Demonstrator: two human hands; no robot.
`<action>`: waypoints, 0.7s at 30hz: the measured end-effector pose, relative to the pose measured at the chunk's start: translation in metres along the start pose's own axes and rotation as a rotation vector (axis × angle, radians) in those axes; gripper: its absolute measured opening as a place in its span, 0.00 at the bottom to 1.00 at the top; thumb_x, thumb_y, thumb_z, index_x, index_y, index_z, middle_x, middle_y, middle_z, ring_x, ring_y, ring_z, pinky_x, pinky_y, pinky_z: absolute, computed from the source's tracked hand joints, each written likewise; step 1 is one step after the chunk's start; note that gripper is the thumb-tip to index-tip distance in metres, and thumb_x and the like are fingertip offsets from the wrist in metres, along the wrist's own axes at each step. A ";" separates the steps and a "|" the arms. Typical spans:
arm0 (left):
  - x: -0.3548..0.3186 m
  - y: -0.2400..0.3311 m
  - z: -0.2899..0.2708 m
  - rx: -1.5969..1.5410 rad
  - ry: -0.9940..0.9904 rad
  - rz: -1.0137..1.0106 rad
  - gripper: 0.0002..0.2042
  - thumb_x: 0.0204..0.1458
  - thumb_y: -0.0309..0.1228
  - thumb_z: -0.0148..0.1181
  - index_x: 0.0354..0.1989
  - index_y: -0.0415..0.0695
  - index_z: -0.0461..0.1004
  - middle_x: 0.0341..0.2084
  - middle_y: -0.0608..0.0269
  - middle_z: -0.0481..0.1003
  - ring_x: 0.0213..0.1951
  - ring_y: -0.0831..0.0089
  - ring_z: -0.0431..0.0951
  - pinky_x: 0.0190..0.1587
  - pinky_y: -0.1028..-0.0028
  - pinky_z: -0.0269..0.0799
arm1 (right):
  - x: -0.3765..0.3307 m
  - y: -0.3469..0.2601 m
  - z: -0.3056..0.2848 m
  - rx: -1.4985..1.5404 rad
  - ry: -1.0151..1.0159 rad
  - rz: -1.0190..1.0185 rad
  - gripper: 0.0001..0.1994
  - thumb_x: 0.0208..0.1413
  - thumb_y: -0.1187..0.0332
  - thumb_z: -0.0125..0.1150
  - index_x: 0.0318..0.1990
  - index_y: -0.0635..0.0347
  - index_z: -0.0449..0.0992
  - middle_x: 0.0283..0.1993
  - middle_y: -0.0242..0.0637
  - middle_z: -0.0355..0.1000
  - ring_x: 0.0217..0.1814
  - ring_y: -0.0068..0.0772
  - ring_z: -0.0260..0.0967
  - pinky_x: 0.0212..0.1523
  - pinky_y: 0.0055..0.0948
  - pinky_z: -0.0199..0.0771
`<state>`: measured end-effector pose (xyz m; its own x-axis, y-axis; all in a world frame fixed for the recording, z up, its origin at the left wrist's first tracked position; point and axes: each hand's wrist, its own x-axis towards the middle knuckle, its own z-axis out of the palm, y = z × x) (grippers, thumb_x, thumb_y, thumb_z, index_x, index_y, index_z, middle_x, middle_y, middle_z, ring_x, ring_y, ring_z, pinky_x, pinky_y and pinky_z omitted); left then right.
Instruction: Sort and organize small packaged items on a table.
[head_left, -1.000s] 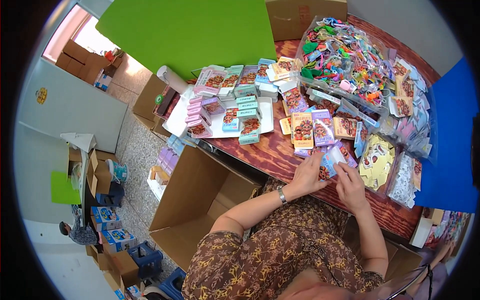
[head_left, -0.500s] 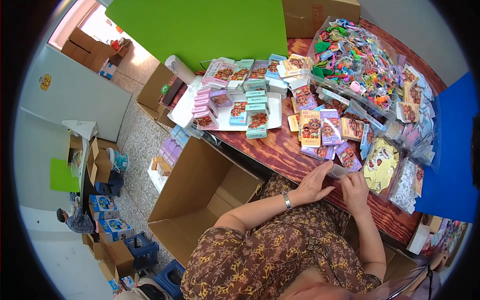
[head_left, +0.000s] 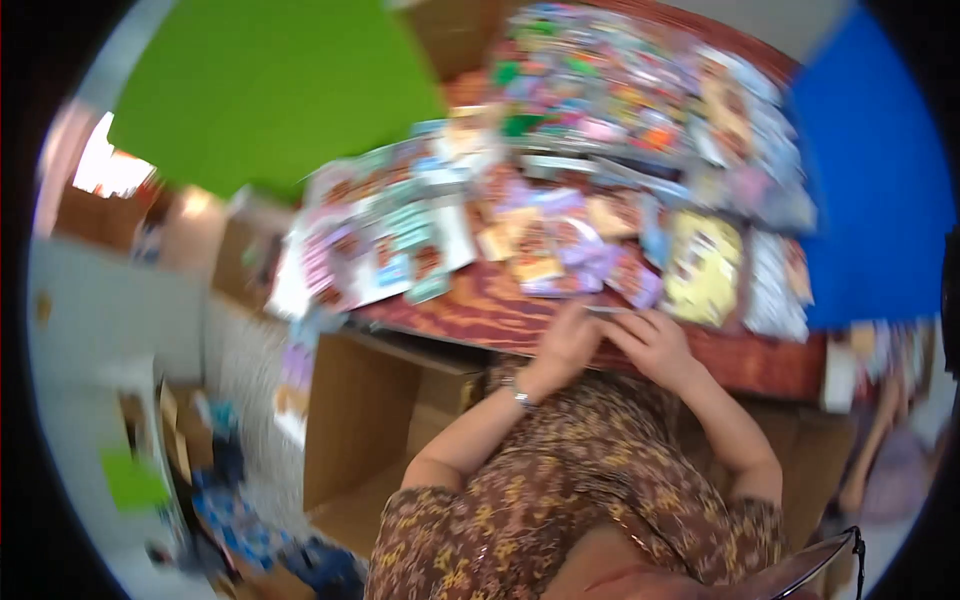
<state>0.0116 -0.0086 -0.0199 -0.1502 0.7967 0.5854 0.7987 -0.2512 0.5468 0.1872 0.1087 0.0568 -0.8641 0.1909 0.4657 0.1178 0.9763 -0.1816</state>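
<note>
Head view: left hand (head_left: 566, 345), right hand (head_left: 655, 345) together at table edge (head_left: 450, 322); grips blurred, cannot tell.

1. Looks like a packing or stock room for small goods.
2. Wooden table (head_left: 480, 305) heaped with small colourful packets (head_left: 560, 230).
3. Open cardboard boxes (head_left: 365, 420) on the floor.

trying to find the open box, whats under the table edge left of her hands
An open cardboard box stands on the floor under the table edge, left of the left hand. Its inside looks empty where visible; the far part is hidden by the table, and blur hides detail.
</note>
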 end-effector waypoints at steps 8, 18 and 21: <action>0.030 0.018 -0.013 -0.064 -0.100 -0.055 0.27 0.47 0.35 0.77 0.50 0.37 0.69 0.63 0.33 0.67 0.53 0.45 0.78 0.48 0.60 0.79 | -0.042 0.068 -0.046 -0.064 0.195 0.359 0.12 0.54 0.75 0.65 0.46 0.56 0.81 0.41 0.40 0.79 0.40 0.44 0.77 0.39 0.39 0.78; 0.016 0.028 0.017 -0.004 -0.008 -0.208 0.33 0.43 0.31 0.78 0.55 0.36 0.64 0.56 0.37 0.68 0.56 0.41 0.72 0.51 0.57 0.75 | -0.047 0.134 -0.051 -0.198 -0.272 0.635 0.17 0.51 0.63 0.72 0.50 0.49 0.80 0.43 0.39 0.75 0.46 0.45 0.75 0.45 0.40 0.77; 0.021 0.024 0.018 0.003 -0.014 -0.188 0.33 0.43 0.30 0.78 0.55 0.37 0.64 0.57 0.37 0.69 0.56 0.41 0.73 0.53 0.57 0.75 | -0.044 0.138 -0.047 -0.211 -0.364 0.648 0.20 0.49 0.61 0.73 0.52 0.47 0.79 0.45 0.37 0.72 0.51 0.46 0.74 0.47 0.42 0.77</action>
<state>0.0379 0.0121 -0.0048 -0.2885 0.8373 0.4645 0.7589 -0.0959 0.6441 0.2646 0.2402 0.0517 -0.6928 0.7211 0.0014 0.7144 0.6866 -0.1352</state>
